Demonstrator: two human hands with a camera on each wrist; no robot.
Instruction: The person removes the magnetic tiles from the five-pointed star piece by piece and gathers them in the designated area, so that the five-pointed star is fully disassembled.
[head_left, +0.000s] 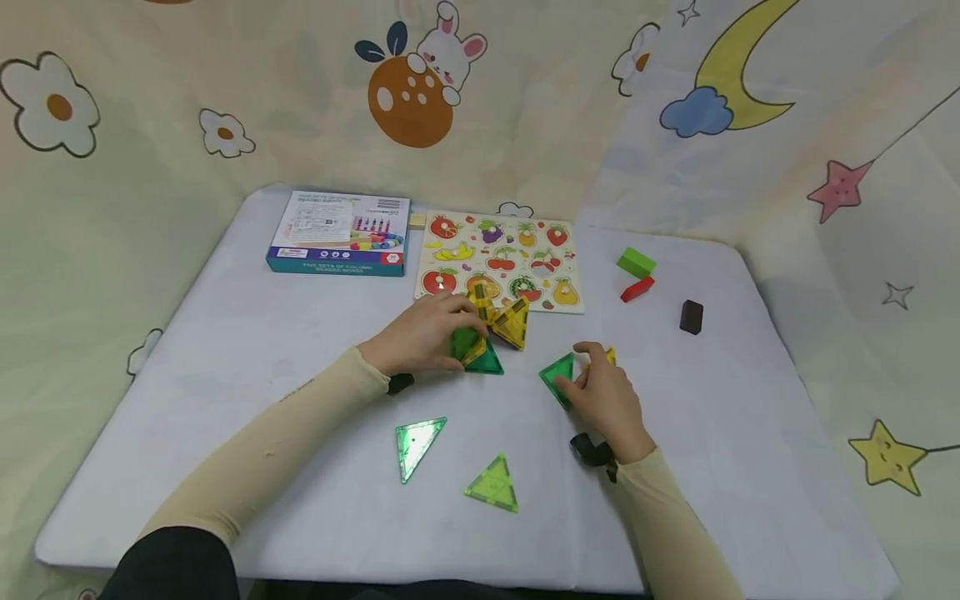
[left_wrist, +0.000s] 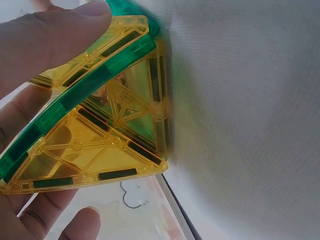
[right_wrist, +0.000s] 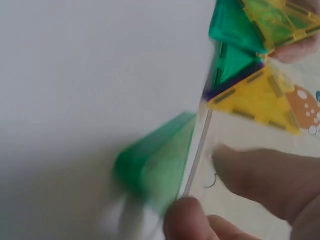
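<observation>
Our left hand (head_left: 423, 333) curls its fingers (left_wrist: 50, 35) round the cluster (head_left: 491, 333) of joined yellow and green tiles mid-table; our right hand (head_left: 607, 396) pinches a green tile (head_left: 558, 375) just beside it. We judge the build part done: two triangles (head_left: 416, 442) lie loose nearby. Only the left wrist view shows the magnet strips.

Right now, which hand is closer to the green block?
Right. The right hand sits below and left of the green block, holding a green triangle. The left hand is farther left, gripping the yellow and green triangles.
</observation>
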